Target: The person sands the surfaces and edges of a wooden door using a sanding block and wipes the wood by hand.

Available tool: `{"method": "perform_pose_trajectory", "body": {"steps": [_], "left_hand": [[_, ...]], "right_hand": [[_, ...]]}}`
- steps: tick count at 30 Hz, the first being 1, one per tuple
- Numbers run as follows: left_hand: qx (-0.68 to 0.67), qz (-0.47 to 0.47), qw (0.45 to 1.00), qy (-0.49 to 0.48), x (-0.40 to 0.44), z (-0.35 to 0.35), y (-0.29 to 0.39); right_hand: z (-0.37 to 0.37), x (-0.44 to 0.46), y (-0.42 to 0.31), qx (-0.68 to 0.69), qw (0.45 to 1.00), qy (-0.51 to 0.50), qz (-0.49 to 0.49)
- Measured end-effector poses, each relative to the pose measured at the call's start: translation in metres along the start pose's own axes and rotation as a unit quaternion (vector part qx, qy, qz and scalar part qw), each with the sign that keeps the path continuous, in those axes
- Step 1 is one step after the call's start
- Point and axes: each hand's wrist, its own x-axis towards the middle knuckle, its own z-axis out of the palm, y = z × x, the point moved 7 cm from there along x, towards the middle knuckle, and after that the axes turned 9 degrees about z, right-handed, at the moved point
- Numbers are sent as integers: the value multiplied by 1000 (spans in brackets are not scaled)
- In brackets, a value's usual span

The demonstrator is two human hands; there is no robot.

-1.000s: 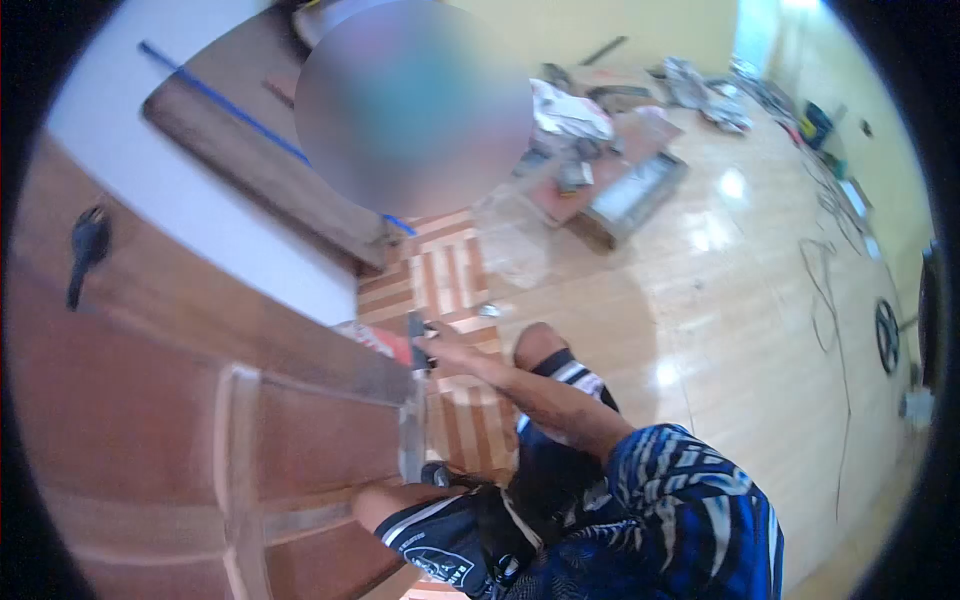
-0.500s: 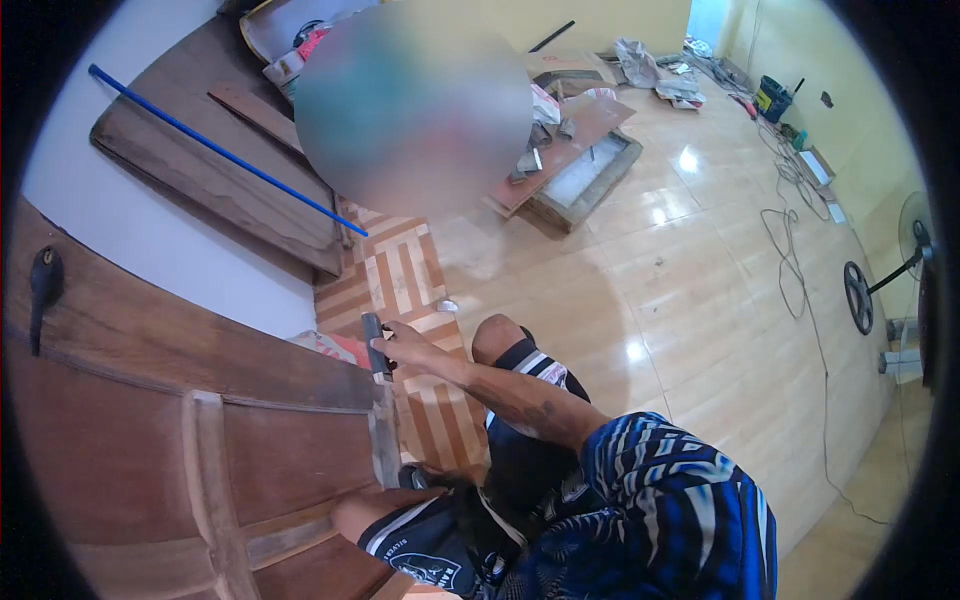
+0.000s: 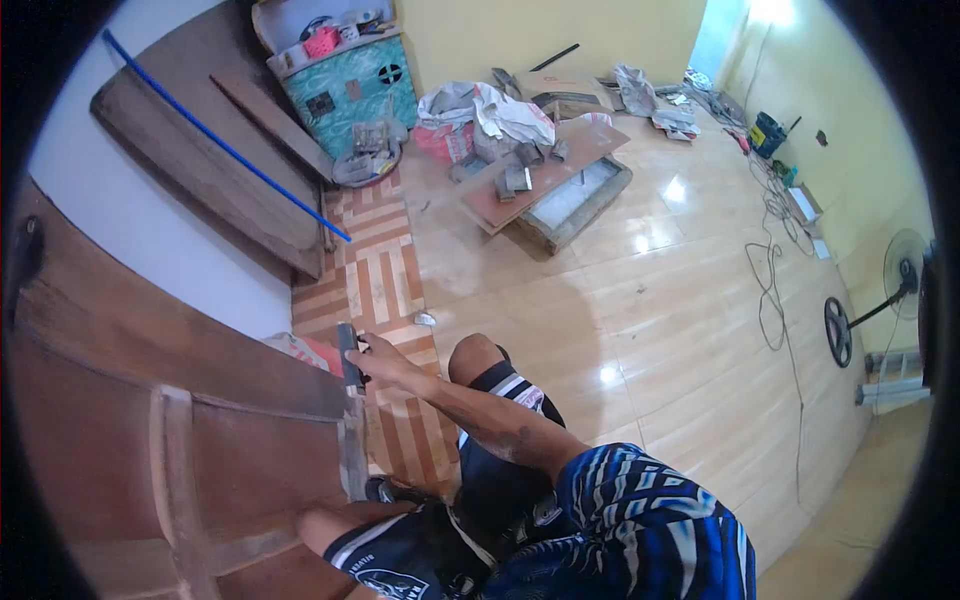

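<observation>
Door [image 3: 265, 470] at lower L of view, brown, panelled. R hand [image 3: 388, 364] closed round dark block [image 3: 349, 358], held at door's edge; can't tell if block touches wood. L hand out of view, so can't tell its state. Striped tiles [image 3: 382, 285] just beyond. Blue pole [image 3: 230, 147] slants across big boards [image 3: 185, 170]. White sack [image 3: 515, 118] farther off, fan [image 3: 906, 272] at far R.

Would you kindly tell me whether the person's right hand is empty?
No, the right hand grips a dark grey rectangular block.
</observation>
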Motion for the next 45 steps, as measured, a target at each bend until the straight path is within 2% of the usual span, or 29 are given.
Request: {"method": "perform_pose_trajectory", "body": {"steps": [3, 5, 7, 13, 14, 17, 18, 21, 22, 25, 26, 29, 34, 37, 41, 42, 45], "left_hand": [[27, 11, 999, 21, -8, -23, 13], [42, 15, 998, 32, -13, -36, 22], [54, 23, 997, 40, -14, -49, 31], [78, 44, 994, 61, -15, -78, 49], [82, 49, 993, 64, -15, -82, 52], [91, 55, 992, 63, -13, -97, 62], [93, 57, 992, 66, -11, -102, 64], [104, 67, 990, 71, -9, -108, 66], [105, 72, 989, 72, -8, -109, 66], [116, 85, 987, 77, -6, -114, 68], [119, 87, 986, 79, -5, -115, 68], [128, 99, 983, 87, -3, -118, 69], [146, 122, 977, 98, 2, -124, 69], [160, 137, 972, 107, 4, -128, 71], [178, 167, 960, 135, 6, -142, 79], [183, 175, 957, 143, 7, -147, 82], [196, 205, 944, 166, 6, -164, 97]], "right_hand": [[-2, -16, -12, -18, 1000, -4, 9], [1, 9, 8, 42, 998, -15, -53], [-4, 31, 30, 5, 999, 38, -11], [-3, 7, 4, -21, 1000, 2, 1], [-3, 20, 13, -50, 998, 21, -8], [5, 18, 16, 103, 987, -62, -111], [2, 29, 23, 7, 1000, -25, 7], [-1, 23, 17, -9, 1000, 13, 14], [0, 27, 23, 37, 999, -4, -3], [-2, 35, 22, -8, 999, 12, -46], [-2, 24, 20, 41, 999, -2, -31], [-2, 27, 20, -24, 999, 28, -39], [-2, 23, 16, -41, 999, 18, -12], [1, 14, 9, 14, 999, -10, -39], [-1, -2, -3, 10, 1000, 16, -22], [0, -5, -4, 10, 1000, -7, -4], [1, 13, 8, 4, 1000, 2, -22]]}}
